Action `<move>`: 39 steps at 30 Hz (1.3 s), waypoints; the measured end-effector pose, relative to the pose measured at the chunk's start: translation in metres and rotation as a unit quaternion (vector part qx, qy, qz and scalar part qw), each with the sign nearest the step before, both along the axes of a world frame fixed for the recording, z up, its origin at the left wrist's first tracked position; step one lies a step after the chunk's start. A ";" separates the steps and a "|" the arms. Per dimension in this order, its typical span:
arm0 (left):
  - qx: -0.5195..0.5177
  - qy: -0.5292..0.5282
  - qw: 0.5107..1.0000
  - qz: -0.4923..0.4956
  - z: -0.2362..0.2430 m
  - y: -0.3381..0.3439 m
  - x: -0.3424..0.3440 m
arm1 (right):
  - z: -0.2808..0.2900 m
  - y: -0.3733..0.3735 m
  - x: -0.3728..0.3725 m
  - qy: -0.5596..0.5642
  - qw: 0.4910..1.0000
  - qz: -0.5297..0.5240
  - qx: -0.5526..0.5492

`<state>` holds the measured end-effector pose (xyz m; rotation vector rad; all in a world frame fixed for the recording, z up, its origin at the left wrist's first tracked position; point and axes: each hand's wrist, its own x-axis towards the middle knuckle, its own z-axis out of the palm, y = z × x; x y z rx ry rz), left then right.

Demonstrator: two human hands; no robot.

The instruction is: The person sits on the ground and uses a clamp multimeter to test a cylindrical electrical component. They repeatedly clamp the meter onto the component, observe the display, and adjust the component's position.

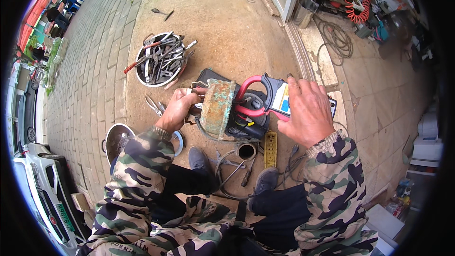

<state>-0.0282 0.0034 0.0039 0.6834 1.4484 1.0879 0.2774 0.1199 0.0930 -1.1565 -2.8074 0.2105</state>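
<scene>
A rusty motor (218, 109) with worn green paint stands on the ground in front of me, wires and a black cylinder at its right end. My right hand (309, 114) is closed round the body of a clamp meter (276, 96). The meter's red jaws (247, 85) reach the motor's open right end; whether a wire runs through them I cannot tell. At the motor's left end, by a bent metal bracket, my left hand (176, 110) is closed with fingers pinched together. What those fingers grip is hidden.
A basin (150, 85) full of hand tools sits beyond my left hand, with a metal pot (109, 146) nearer. Between my shoes and the motor lie a yellow power strip (270, 150), a screwdriver (247, 174) and cables. A coiled hose (339, 40) lies at far right.
</scene>
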 end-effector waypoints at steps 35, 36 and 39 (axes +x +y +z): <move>-0.017 0.010 1.000 -0.006 0.001 -0.002 -0.003 | 0.005 -0.011 -0.026 -0.057 0.998 -0.007 0.029; -0.015 0.009 1.000 -0.002 0.004 -0.002 -0.001 | 0.004 -0.011 -0.029 -0.066 0.997 -0.010 0.029; -0.006 -0.002 1.000 0.003 0.011 -0.001 0.004 | 0.002 -0.013 -0.035 -0.080 0.996 -0.019 0.037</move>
